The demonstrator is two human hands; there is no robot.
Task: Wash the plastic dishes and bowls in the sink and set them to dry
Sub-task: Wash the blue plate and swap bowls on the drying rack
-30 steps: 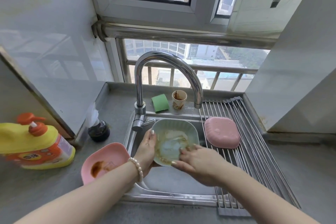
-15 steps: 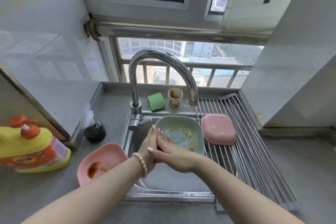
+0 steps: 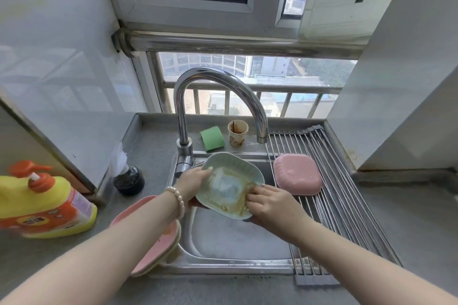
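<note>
A pale green plastic bowl [image 3: 229, 184], smeared with brown residue inside, is held tilted over the steel sink [image 3: 235, 238]. My left hand [image 3: 192, 182] grips its left rim, thumb on the inside edge. My right hand [image 3: 271, 203] lies on the bowl's lower right rim with fingers reaching into it. A pink bowl [image 3: 297, 173] sits upside down on the roll-up drying rack [image 3: 347, 205] at the sink's right. More dirty pink dishes [image 3: 158, 245] are stacked on the counter left of the sink, partly hidden by my left forearm.
The curved chrome faucet [image 3: 218, 96] arches over the sink; no water is visibly running. A green sponge [image 3: 212, 137] and a stained paper cup [image 3: 237, 132] stand behind the sink. A yellow detergent bottle [image 3: 42, 203] and a dark round object [image 3: 128, 179] sit on the left counter.
My right hand slid from the bowl's left side, beside my left hand, to its lower right rim. The bowl is tilted more toward me. The view shifted slightly.
</note>
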